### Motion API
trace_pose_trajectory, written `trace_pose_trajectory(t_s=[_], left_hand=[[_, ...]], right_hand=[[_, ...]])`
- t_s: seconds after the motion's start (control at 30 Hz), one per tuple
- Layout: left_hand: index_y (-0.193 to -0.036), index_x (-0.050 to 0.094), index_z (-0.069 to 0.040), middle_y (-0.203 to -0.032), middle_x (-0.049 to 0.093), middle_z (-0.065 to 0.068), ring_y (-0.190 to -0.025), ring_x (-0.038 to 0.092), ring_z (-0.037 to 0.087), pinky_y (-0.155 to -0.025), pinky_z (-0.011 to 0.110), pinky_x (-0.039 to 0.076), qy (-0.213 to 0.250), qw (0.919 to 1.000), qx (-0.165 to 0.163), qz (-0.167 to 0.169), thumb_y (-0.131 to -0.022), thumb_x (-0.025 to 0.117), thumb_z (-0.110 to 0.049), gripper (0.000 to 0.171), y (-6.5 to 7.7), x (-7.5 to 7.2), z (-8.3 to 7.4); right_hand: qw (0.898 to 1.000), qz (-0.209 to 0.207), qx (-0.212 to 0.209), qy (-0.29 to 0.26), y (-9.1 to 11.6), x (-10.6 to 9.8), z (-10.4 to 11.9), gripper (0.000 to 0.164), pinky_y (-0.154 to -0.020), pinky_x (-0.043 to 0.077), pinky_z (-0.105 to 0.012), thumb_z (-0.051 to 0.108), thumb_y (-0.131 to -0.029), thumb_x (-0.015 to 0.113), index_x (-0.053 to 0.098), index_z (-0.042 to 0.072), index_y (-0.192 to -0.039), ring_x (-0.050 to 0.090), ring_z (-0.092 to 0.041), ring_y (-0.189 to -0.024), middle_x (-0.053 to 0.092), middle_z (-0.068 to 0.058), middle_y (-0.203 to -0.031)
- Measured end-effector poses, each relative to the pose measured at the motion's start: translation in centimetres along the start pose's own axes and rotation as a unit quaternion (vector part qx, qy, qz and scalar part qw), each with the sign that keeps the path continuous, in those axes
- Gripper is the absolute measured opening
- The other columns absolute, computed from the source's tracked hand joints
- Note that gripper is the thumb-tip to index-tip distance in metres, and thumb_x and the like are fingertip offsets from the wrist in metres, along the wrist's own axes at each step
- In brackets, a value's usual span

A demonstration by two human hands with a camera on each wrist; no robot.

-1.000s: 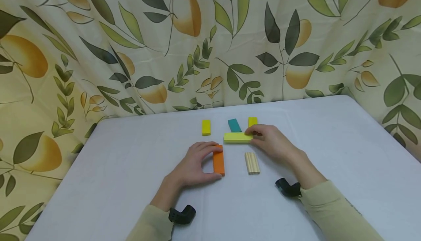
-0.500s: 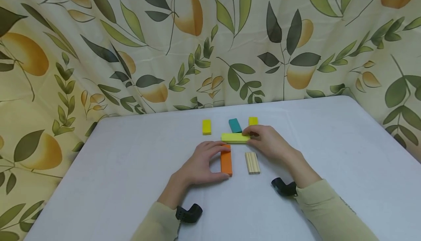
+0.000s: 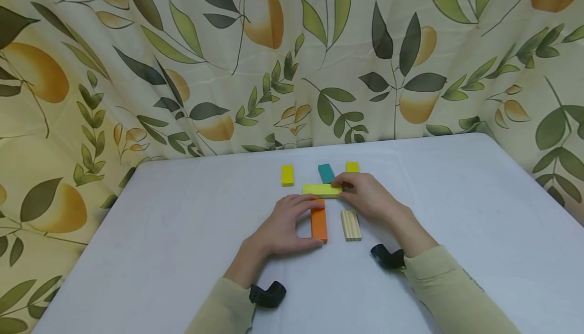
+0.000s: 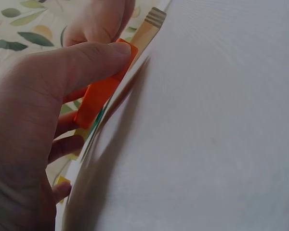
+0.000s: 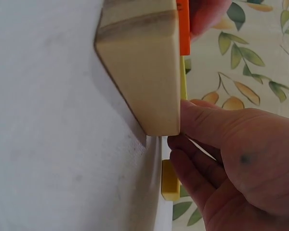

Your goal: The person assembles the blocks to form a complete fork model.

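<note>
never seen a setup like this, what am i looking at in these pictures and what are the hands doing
There is no machine here, just a person's two bare hands. The wide picture comes from a camera worn on the head, looking forward and down. The two close-ups come from cameras on the left and right wrists, so things look tilted and large.

On the white cloth, the left hand holds an orange block by its two ends. The right hand pinches the right end of a lime bar. Beyond them lie two small yellow blocks and a teal block; nearer lies a pale ribbed wooden piece.
</note>
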State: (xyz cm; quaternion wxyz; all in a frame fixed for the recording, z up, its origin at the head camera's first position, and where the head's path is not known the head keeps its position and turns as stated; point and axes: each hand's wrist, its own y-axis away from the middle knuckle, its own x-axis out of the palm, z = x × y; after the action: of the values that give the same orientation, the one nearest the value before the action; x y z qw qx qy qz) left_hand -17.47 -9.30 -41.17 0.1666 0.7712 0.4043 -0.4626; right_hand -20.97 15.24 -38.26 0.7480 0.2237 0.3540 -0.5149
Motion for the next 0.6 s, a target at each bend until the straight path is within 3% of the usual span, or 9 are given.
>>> trace_pose_trajectory(t_s=[0.6], left_hand=[[-0.141,0.057,-0.030,-0.150,0.048,-0.007,-0.139,0.036,0.016,-0.117,0.049,0.019,-0.031,0.9995,0.001,0.003,-0.083,0.076,-0.052,0.065,-0.87,0.63,-0.09]], right_hand=[[1.000,-0.003,-0.021,-0.001,-0.61,0.55,-0.15,0.024,-0.095,0.049,-0.047,0.000,-0.093,0.069,0.069,0.005,-0.116,0.059,-0.027,-0.100,0.068,-0.011,-0.114]])
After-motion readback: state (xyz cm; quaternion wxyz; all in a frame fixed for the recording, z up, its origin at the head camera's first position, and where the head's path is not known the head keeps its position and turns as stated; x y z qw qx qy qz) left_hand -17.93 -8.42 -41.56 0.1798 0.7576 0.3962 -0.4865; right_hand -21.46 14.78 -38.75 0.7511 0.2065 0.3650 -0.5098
